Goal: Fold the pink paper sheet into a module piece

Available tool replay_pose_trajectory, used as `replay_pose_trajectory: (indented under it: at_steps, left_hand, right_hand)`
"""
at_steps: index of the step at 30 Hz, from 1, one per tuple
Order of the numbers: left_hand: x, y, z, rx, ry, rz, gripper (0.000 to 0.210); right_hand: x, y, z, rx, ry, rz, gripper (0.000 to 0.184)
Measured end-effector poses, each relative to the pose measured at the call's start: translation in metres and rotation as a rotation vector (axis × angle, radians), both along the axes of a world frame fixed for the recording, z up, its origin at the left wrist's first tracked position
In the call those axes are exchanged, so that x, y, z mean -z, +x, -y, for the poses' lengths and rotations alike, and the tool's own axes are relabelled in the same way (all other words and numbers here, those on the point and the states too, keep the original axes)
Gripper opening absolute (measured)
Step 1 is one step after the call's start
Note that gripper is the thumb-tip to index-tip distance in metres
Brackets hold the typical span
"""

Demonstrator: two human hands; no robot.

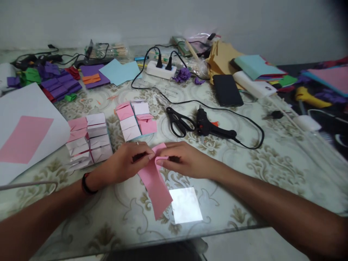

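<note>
Both hands pinch a strip of pink paper (159, 192) above the table's front half. My left hand (129, 161) grips its upper left edge, thumb and fingers pressed together. My right hand (181, 159) holds a folded-over flap at the upper right, fingers closed on it. The strip's lower end hangs toward me, beside a white square (187, 205) on the tabletop. Just beyond my hands sits a block of folded pink and white paper pieces (130, 127). A larger such block (99, 142) lies left of it, next to my left wrist.
Black scissors (179, 121) and a black glue gun (213, 127) with its cord lie beyond my right hand. A white power strip (161, 69) stands at the back. White paper (54, 108) with a pink piece is at left; a black phone-like slab (227, 90) is at right.
</note>
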State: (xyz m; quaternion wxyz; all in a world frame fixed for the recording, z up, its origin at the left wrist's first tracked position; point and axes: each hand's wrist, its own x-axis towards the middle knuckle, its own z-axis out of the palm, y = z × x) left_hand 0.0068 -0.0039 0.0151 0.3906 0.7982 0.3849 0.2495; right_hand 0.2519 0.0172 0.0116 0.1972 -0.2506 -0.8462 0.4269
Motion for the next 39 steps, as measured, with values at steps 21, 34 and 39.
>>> replay_pose_trajectory:
  at_steps: [21,34,39]
  left_hand:
    - [0.007,-0.008,-0.001,-0.173,-0.241,0.22,0.054]
    - [0.006,-0.009,-0.004,-0.177,-0.141,0.081,0.033]
    - [0.004,-0.008,-0.004,-0.145,-0.182,0.078,0.032]
  right_hand:
    - [0.005,-0.002,0.005,0.108,-0.149,-0.15,0.012]
    - [0.009,-0.001,-0.001,0.128,-0.197,-0.135,0.022]
    - [0.008,-0.001,-0.003,0.074,-0.151,-0.125,0.019]
